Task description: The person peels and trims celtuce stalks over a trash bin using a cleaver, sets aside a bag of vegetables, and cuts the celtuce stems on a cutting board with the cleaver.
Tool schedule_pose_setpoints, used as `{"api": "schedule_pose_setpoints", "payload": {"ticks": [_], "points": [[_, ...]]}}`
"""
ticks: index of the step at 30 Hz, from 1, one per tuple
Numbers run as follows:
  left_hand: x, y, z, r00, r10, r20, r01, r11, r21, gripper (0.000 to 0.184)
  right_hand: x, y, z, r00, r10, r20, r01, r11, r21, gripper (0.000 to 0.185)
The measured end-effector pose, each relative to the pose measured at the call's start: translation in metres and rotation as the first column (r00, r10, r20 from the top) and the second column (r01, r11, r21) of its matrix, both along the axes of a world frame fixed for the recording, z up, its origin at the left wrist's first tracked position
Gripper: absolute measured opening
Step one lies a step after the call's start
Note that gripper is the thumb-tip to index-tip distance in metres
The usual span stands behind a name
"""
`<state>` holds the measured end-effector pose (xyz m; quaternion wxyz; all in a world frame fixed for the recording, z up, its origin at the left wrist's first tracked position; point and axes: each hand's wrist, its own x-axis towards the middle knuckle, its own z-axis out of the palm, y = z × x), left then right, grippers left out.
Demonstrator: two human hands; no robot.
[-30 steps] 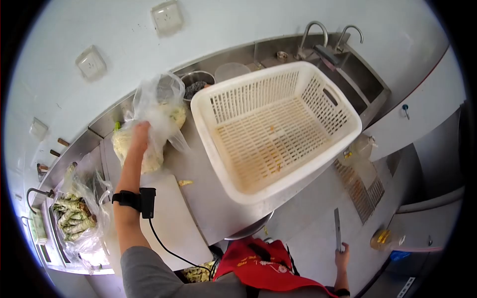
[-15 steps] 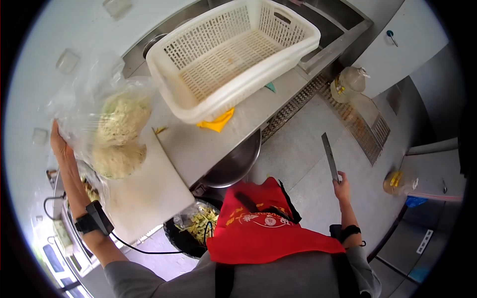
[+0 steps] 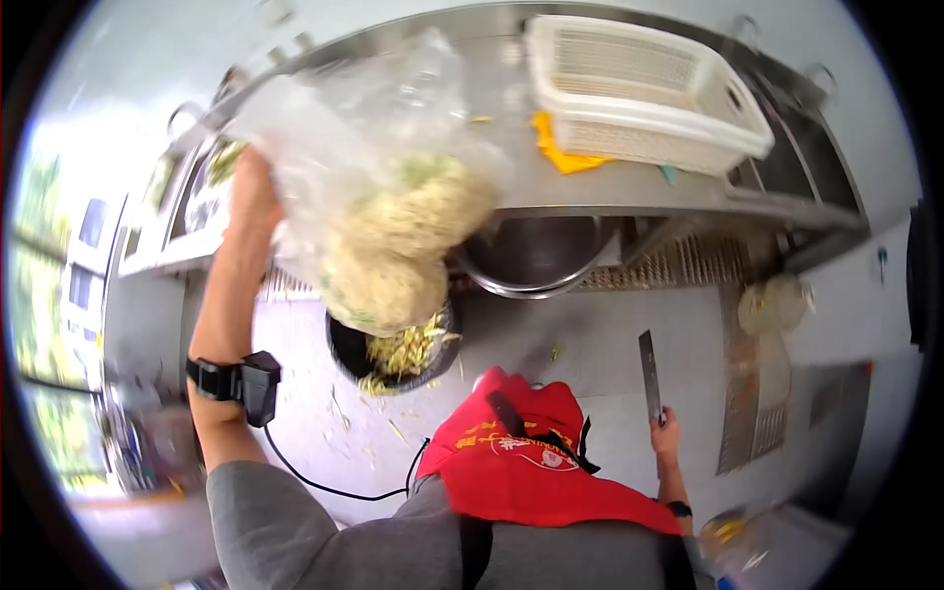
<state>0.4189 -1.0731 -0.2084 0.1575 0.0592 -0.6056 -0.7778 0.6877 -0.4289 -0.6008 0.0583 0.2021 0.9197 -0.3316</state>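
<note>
My left hand [image 3: 258, 192] is closed on the top of a clear plastic bag [image 3: 320, 128], which hangs in the air to its right. Pale, bulky contents [image 3: 418, 211], with some green among them, fill the lower part of the bag; what they are is too blurred to tell. Below the bag stands a black bin [image 3: 344, 344] holding yellow-green scraps [image 3: 403, 349]. At the right, my right hand [image 3: 666, 433] is wrapped round the handle of a knife [image 3: 650, 376], its broad blade pointing away from me over the floor.
A white slotted basket [image 3: 639, 138] sits on the steel counter [image 3: 501, 59], with a yellow cloth [image 3: 560, 152] beside it. Under the counter is a large metal bowl [image 3: 536, 258]. Sinks [image 3: 811, 147] are at the right. A plastic jug [image 3: 772, 305] stands near the floor drain.
The bag has been lifted off the counter and carried across, now hanging over the bin. The camera view has turned left. The knife remains in my right hand.
</note>
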Motion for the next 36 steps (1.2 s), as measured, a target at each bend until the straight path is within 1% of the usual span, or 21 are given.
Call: {"api": "schedule_pose_setpoints", "payload": {"ticks": [2, 3, 4, 6, 7, 8, 9, 10, 11, 12, 13, 14, 18, 22, 24, 27, 29, 32, 33, 35, 36], "points": [[0.053, -0.007, -0.034, 0.993, -0.057, 0.106, 0.042, 0.989, 0.143, 0.037, -0.005, -0.002, 0.005, 0.991, 0.134, 0.024, -0.134, 0.991, -0.001, 0.035], [0.079, -0.020, -0.070, 0.962, 0.224, 0.158, -0.184, 0.954, -0.237, 0.033, -0.012, -0.005, 0.011, 0.975, 0.210, 0.069, -0.210, 0.978, -0.007, 0.037], [0.105, -0.003, -0.073, 0.939, 0.229, 0.256, -0.187, 0.966, -0.179, 0.029, -0.010, 0.010, -0.021, 0.961, 0.273, 0.030, -0.274, 0.961, 0.037, 0.043], [0.205, 0.004, -0.100, 0.980, 0.122, 0.159, -0.107, 0.989, -0.100, 0.026, -0.006, 0.006, -0.041, 0.930, 0.277, 0.242, -0.281, 0.960, -0.019, 0.048], [0.254, 0.008, -0.113, 0.992, 0.066, 0.109, -0.060, 0.996, -0.060, 0.025, 0.011, -0.001, -0.033, 0.927, 0.314, 0.203, -0.308, 0.949, -0.065, 0.044], [0.309, 0.024, -0.113, 0.956, 0.190, 0.226, -0.190, 0.982, -0.022, 0.025, 0.031, -0.006, -0.023, 0.923, 0.346, 0.169, -0.331, 0.937, -0.112, 0.040], [0.366, 0.018, -0.139, 0.962, 0.172, 0.210, -0.146, 0.980, -0.134, 0.026, 0.037, 0.007, -0.040, 0.835, 0.544, 0.079, -0.546, 0.838, 0.001, 0.037], [0.422, 0.024, -0.158, 0.945, 0.217, 0.246, -0.219, 0.975, -0.019, 0.025, 0.044, 0.025, -0.065, 0.707, 0.707, -0.009, -0.698, 0.700, 0.150, 0.034], [0.478, 0.032, -0.173, 0.928, 0.245, 0.280, -0.282, 0.954, 0.100, 0.025, 0.040, -0.016, -0.055, 0.715, 0.694, 0.078, -0.699, 0.711, 0.080, 0.034], [0.412, -0.012, -0.232, 0.873, 0.330, 0.359, -0.373, 0.926, 0.056, 0.024, -0.040, -0.068, -0.091, 0.659, 0.740, 0.139, -0.749, 0.661, 0.033, 0.033], [0.431, -0.014, -0.255, 0.833, 0.373, 0.409, -0.423, 0.905, 0.036, 0.023, -0.045, -0.096, -0.095, 0.637, 0.749, 0.181, -0.762, 0.648, -0.003, 0.032], [0.524, -0.017, -0.262, 0.833, 0.403, 0.378, -0.462, 0.884, 0.075, 0.023, -0.022, -0.133, -0.079, 0.607, 0.773, 0.186, -0.787, 0.617, 0.007, 0.031], [0.687, -0.008, -0.278, 0.724, 0.531, 0.441, -0.640, 0.755, 0.143, 0.024, 0.021, -0.249, -0.070, 0.407, 0.887, 0.219, -0.906, 0.423, -0.027, 0.028], [0.853, 0.022, -0.320, 0.527, 0.675, 0.517, -0.821, 0.560, 0.107, 0.028, 0.066, -0.368, -0.059, 0.156, 0.969, 0.193, -0.982, 0.173, -0.073, 0.025], [0.920, 0.049, -0.305, 0.440, 0.711, 0.549, -0.894, 0.406, 0.191, 0.034, 0.083, -0.423, -0.060, 0.024, 0.987, 0.158, -0.995, 0.038, -0.089, 0.023], [1.019, 0.058, -0.320, 0.195, 0.752, 0.629, -0.979, 0.184, 0.084, 0.038, 0.136, -0.519, -0.086, -0.162, 0.987, 0.022, -0.975, -0.156, -0.157, 0.021], [1.081, 0.077, -0.316, 0.086, 0.783, 0.616, -0.996, 0.061, 0.061, 0.038, 0.184, -0.574, -0.064, -0.174, 0.963, 0.204, -0.978, -0.145, -0.150, 0.030], [1.170, 0.102, -0.300, -0.019, 0.775, 0.631, -0.989, -0.108, 0.103, 0.039, 0.242, -0.659, -0.090, -0.206, 0.955, 0.211, -0.978, -0.203, -0.036, 0.040], [1.198, 0.082, -0.337, -0.114, 0.757, 0.643, -0.979, -0.197, 0.059, 0.035, 0.293, -0.708, -0.109, -0.180, 0.961, 0.208, -0.981, -0.160, -0.109, 0.045], [1.246, 0.097, -0.349, -0.227, 0.696, 0.681, -0.951, -0.310, 0.000, 0.033, 0.371, -0.761, -0.076, -0.208, 0.927, 0.313, -0.964, -0.140, -0.226, 0.050], [1.272, 0.095, -0.356, -0.253, 0.672, 0.696, -0.942, -0.335, -0.020, 0.034, 0.402, -0.802, -0.075, -0.286, 0.913, 0.292, -0.947, -0.223, -0.231, 0.051]]}}
